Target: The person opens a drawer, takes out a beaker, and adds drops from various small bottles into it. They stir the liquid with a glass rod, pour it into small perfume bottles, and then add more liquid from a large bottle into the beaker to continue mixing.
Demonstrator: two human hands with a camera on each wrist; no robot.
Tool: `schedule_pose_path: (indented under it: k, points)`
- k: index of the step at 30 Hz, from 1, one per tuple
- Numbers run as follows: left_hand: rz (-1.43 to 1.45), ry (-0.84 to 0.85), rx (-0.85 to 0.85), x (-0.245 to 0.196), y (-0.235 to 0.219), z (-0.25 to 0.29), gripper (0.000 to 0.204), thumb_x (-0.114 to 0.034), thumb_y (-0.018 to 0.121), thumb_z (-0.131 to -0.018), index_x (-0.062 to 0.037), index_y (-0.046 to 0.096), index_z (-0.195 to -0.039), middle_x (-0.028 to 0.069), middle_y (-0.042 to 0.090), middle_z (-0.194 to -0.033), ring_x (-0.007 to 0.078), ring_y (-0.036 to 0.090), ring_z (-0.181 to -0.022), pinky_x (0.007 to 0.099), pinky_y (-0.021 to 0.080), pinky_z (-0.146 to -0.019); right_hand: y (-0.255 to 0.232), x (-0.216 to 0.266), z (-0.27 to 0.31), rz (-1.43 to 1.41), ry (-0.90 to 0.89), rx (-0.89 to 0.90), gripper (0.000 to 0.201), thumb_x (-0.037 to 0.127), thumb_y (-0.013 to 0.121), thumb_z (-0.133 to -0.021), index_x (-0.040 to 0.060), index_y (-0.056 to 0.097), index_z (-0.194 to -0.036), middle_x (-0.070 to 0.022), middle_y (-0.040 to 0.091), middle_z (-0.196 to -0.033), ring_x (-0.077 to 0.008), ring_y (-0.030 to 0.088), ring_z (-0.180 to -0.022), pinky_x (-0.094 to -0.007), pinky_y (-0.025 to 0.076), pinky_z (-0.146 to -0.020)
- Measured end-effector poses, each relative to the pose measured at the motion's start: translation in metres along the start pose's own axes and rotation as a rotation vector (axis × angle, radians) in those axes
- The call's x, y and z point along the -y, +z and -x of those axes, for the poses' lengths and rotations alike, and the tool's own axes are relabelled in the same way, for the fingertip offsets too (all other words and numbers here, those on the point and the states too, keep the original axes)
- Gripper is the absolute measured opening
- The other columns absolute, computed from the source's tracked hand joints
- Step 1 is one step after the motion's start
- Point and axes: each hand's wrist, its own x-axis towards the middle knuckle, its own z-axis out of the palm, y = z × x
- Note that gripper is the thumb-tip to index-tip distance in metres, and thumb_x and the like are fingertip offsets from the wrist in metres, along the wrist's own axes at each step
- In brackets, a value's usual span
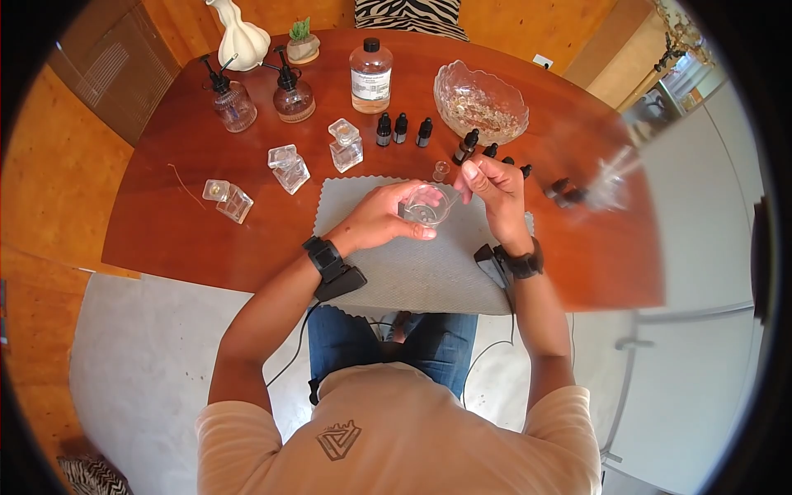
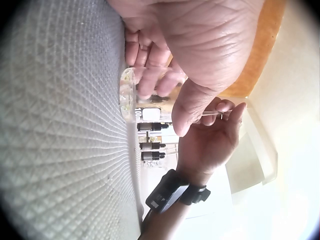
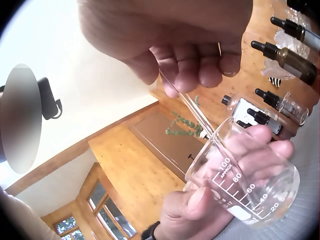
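Note:
My left hand (image 1: pixel 375 219) grips a clear glass beaker (image 1: pixel 424 208) low over the grey mat (image 1: pixel 404 272), thumb on the near side and fingers round the far side. White volume marks up to 100 show on the beaker in the right wrist view. Between thumb and fingertips, my right hand (image 1: pixel 501 196) pinches a thin clear glass rod (image 3: pixel 199 112). The rod slants down over the rim, its lower end inside the beaker near the bottom. A small glass vessel (image 1: pixel 441 171) stands just beyond the beaker.
Several dark dropper bottles (image 1: pixel 424 132) stand behind the mat, in front of a glass bowl (image 1: pixel 478 103) and a labelled bottle (image 1: pixel 371 78). Square glass bottles (image 1: pixel 289 171) are at the left, with spray bottles (image 1: pixel 235 107) behind. Crumpled clear plastic (image 1: pixel 610 181) lies at the right.

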Motion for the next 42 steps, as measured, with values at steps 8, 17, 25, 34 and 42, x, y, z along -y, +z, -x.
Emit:
schedule_pose_path:
  k: [8,17,25,34,42]
  points:
    - [0.052,-0.034,0.021,-0.002,0.0,0.0,0.062,-0.022,0.089,-0.077,-0.0046,0.064,-0.131,0.0068,0.066,-0.128,0.0185,0.06,-0.122,0.0355,0.046,-0.106,0.007,-0.009,-0.003,0.068,-0.008,0.094,0.033,0.025,0.064,-0.105,-0.0023,0.069,-0.087,-0.0007,0.064,-0.079,-0.008,0.055,-0.071,-0.0257,0.046,-0.066]
    - [0.021,-0.012,-0.018,-0.003,0.001,0.001,0.066,-0.021,0.09,-0.077,-0.0019,0.062,-0.133,0.0083,0.069,-0.126,0.0202,0.062,-0.121,0.0354,0.045,-0.107,-0.004,-0.006,-0.001,-0.02,0.014,0.03,0.034,0.025,0.064,-0.105,0.0002,0.068,-0.083,-0.001,0.063,-0.077,-0.0069,0.054,-0.069,-0.0258,0.044,-0.064]
    - [0.012,-0.008,-0.011,-0.001,0.002,0.0,0.062,-0.021,0.089,-0.078,-0.0025,0.063,-0.13,0.0076,0.068,-0.122,0.018,0.063,-0.116,0.0335,0.048,-0.102,0.006,-0.01,-0.002,0.024,-0.077,-0.041,0.036,0.026,0.064,-0.105,-0.0013,0.067,-0.082,0.0001,0.058,-0.071,-0.0078,0.052,-0.068,-0.0273,0.043,-0.062]
    - [0.018,-0.024,0.008,-0.003,0.002,-0.002,0.062,-0.023,0.089,-0.078,-0.0022,0.063,-0.13,0.0058,0.066,-0.121,0.0167,0.062,-0.115,0.0329,0.047,-0.102,0.002,-0.015,-0.002,0.091,-0.072,0.002,0.039,0.03,0.065,-0.105,-0.0017,0.066,-0.082,-0.0016,0.058,-0.07,-0.0084,0.051,-0.067,-0.0286,0.042,-0.062]
    - [0.037,-0.05,0.006,-0.001,0.001,-0.002,0.063,-0.024,0.09,-0.079,-0.0014,0.062,-0.13,0.0054,0.065,-0.12,0.0159,0.061,-0.114,0.0323,0.046,-0.102,-0.003,-0.011,-0.003,0.281,-0.159,0.094,0.037,0.029,0.064,-0.105,-0.0023,0.069,-0.087,-0.0031,0.064,-0.078,-0.0096,0.057,-0.072,-0.0284,0.047,-0.065]
